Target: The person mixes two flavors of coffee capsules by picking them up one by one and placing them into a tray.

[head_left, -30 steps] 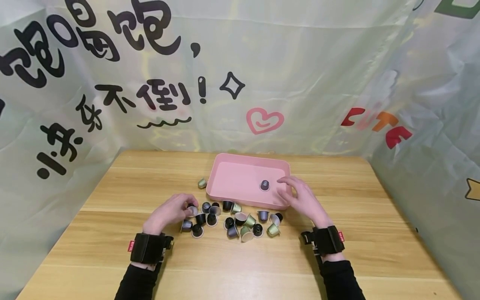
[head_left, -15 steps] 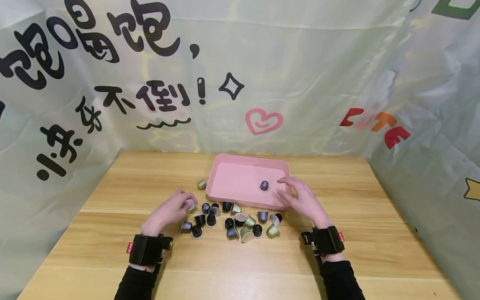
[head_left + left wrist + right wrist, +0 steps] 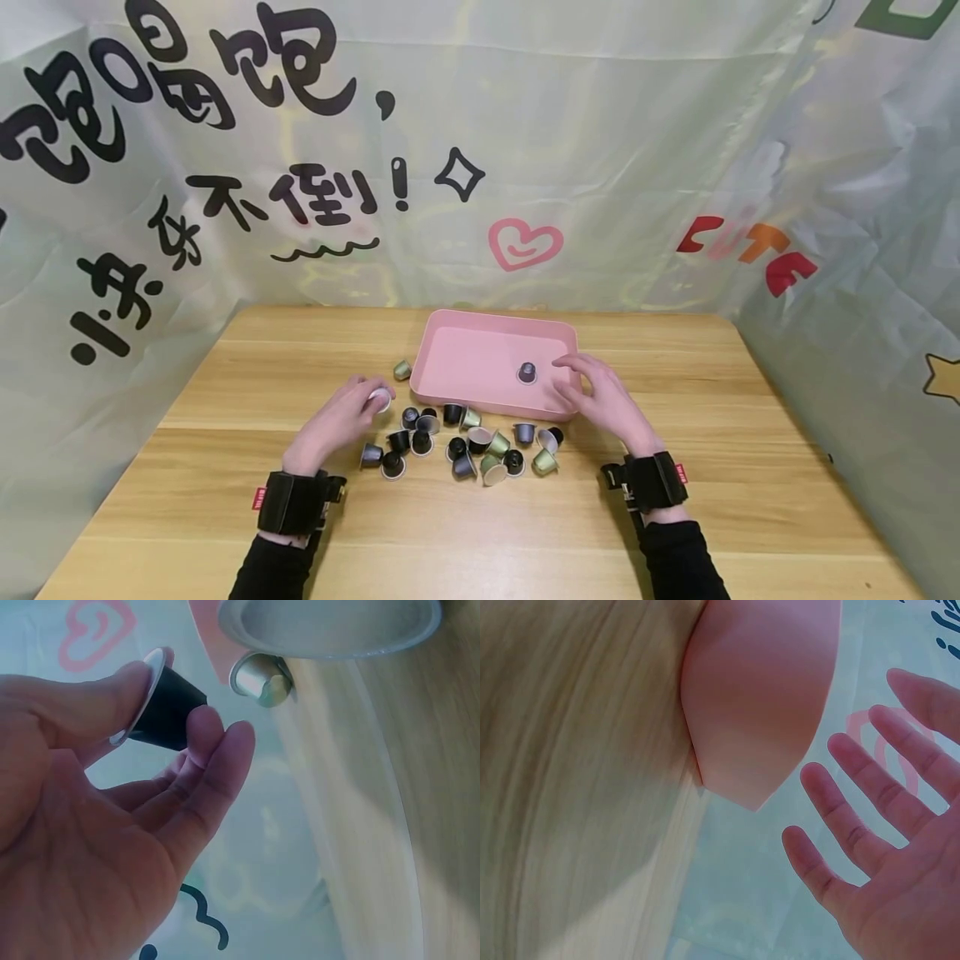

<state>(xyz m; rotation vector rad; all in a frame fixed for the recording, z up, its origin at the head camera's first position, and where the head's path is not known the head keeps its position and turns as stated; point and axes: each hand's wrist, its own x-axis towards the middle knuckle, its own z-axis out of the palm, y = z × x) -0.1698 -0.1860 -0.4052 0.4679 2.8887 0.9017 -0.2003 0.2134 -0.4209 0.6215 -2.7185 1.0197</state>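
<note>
I am seeing the left hand (image 3: 339, 421) pinching a black coffee capsule (image 3: 166, 709) between the thumb and the fingertips (image 3: 204, 729), with its silver foil face against the thumb; the capsule is lifted off the wooden table (image 3: 225, 508), near the left end of the pile of capsules (image 3: 465, 442). The right hand (image 3: 603, 400) is holding nothing: its fingers (image 3: 859, 769) are staying straight and spread, hovering over the near right corner of the pink tray (image 3: 457, 392). Whether they are touching the rim, I cannot tell. Inside the tray one dark capsule (image 3: 527, 372) is standing alone, just beside the right fingertips. One green-gold capsule (image 3: 402, 369) is lying apart on the table, close to the tray's left wall. The pile is lying just in front of the tray, between both hands.
</note>
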